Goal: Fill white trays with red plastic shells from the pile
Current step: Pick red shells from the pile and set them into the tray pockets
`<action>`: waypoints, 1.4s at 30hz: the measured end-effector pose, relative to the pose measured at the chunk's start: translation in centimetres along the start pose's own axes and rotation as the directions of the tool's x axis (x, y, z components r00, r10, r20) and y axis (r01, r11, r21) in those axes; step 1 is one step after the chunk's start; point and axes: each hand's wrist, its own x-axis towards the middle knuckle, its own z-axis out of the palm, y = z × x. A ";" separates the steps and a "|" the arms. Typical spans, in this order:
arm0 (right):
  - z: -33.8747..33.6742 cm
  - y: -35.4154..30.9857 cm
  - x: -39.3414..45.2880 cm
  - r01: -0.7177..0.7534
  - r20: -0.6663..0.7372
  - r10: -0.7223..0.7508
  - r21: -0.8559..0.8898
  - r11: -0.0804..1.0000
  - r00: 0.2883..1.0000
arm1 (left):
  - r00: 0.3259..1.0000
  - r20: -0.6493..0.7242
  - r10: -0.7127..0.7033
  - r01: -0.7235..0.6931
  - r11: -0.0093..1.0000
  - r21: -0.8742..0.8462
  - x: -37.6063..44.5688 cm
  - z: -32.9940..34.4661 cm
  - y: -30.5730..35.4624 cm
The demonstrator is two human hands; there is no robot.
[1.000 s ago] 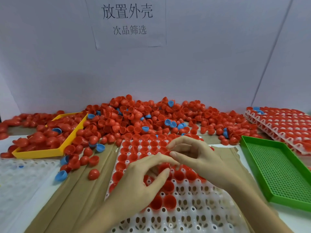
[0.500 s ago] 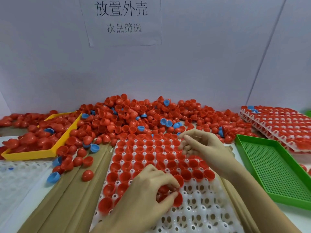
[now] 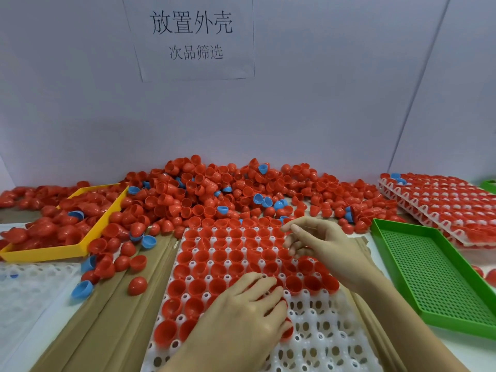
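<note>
A white tray (image 3: 319, 342) lies in front of me on brown cardboard, its far rows filled with red shells (image 3: 220, 256) and its near cells bare. My left hand (image 3: 247, 312) rests curled on the tray's middle, fingers closed over red shells that peek out at its fingertips. My right hand (image 3: 319, 242) hovers over the tray's far right part, fingers loosely bent and apart, nothing visible in them. The big pile of red shells (image 3: 214, 191), with a few blue ones mixed in, lies just behind the tray against the wall.
A yellow tray (image 3: 53, 251) with red shells sits at left, loose shells beside it. A green perforated tray (image 3: 434, 275) lies at right, with filled white trays (image 3: 442, 200) stacked behind it. Another white tray (image 3: 29, 280) is at the near left.
My right hand drew away from my left toward the tray's far right edge. My left hand moved nearer with shells and settled on the tray's middle rows.
</note>
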 end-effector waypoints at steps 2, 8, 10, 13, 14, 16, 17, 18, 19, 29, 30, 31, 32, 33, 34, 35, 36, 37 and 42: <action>-0.2 0.1 0.0 0.003 -0.019 -0.003 -0.002 1.000 1.000 | 1.000 0.003 -0.009 0.009 1.000 -0.014 -0.2 -0.2 0.0; -1.9 -0.1 0.7 0.068 -0.203 -0.079 -0.060 0.996 0.976 | 0.980 -0.060 -0.192 0.175 0.961 -0.215 -1.6 -2.1 -1.6; -2.9 -0.1 1.5 0.062 -0.301 -0.122 -0.200 0.978 0.946 | 0.957 -0.096 -0.273 0.240 0.933 -0.267 -2.0 -2.5 -2.9; -4.8 0.2 3.4 -0.058 -0.411 -0.151 -0.455 0.889 0.899 | 0.938 -0.113 -0.329 0.283 0.911 -0.300 -2.5 -2.4 -4.8; -5.4 0.5 4.2 -0.122 -0.417 -0.140 -0.541 0.832 0.898 | 0.936 -0.126 -0.327 0.282 0.916 -0.285 -2.6 -2.2 -5.2; -6.3 1.4 5.8 -0.213 -0.387 -0.100 -0.685 0.697 0.917 | 0.939 -0.139 -0.316 0.275 0.927 -0.254 -2.7 -1.9 -5.7; -6.7 1.8 6.7 -0.222 -0.362 -0.097 -0.739 0.637 0.927 | 0.941 -0.137 -0.309 0.271 0.932 -0.240 -2.7 -1.8 -5.9; -7.0 2.3 7.6 -0.215 -0.336 -0.101 -0.777 0.592 0.936 | 0.945 -0.136 -0.298 0.263 0.938 -0.226 -2.8 -1.6 -6.0; -7.3 2.8 8.4 -0.208 -0.312 -0.099 -0.806 0.554 0.945 | 0.950 -0.134 -0.281 0.251 0.946 -0.206 -2.9 -1.5 -6.1; -8.3 6.5 11.2 -0.294 -0.344 -0.037 -0.849 0.439 0.938 | 0.978 -0.141 -0.154 0.142 0.986 -0.091 -3.5 -1.8 -7.3; -8.2 6.3 10.9 -0.283 -0.367 -0.065 -0.808 0.517 0.928 | 0.978 -0.137 -0.154 0.143 0.986 -0.088 -3.5 -1.7 -7.4; -8.1 5.9 10.4 -0.267 -0.392 -0.100 -0.771 0.579 0.915 | 0.979 -0.133 -0.153 0.143 0.986 -0.085 -3.4 -1.7 -7.3; -8.0 5.3 9.8 -0.245 -0.412 -0.127 -0.734 0.634 0.902 | 0.980 -0.131 -0.152 0.142 0.986 -0.083 -3.4 -1.7 -7.3; -7.6 4.6 9.2 -0.218 -0.427 -0.142 -0.685 0.695 0.893 | 0.979 -0.135 -0.151 0.141 0.987 -0.084 -3.3 -1.7 -7.2; -7.1 3.7 8.5 -0.177 -0.434 -0.144 -0.618 0.766 0.889 | 0.977 -0.146 -0.154 0.142 0.986 -0.086 -3.3 -1.6 -7.1; -6.6 2.8 7.6 -0.128 -0.434 -0.139 -0.530 0.838 0.890 | 0.973 -0.164 -0.163 0.149 0.984 -0.093 -3.2 -1.6 -7.0; -6.0 1.9 6.7 -0.076 -0.427 -0.129 -0.432 0.899 0.895 | 0.966 -0.187 -0.178 0.159 0.981 -0.108 -3.1 -1.5 -6.9; -5.3 0.9 5.7 -0.028 -0.405 -0.120 -0.340 0.940 0.906 | 0.957 -0.210 -0.200 0.174 0.976 -0.132 -3.0 -1.4 -6.8; -1.7 -1.5 1.1 0.085 -0.189 -0.084 -0.003 0.996 0.979 | 0.907 -0.262 -0.329 0.260 0.928 -0.265 -2.7 -1.2 -6.4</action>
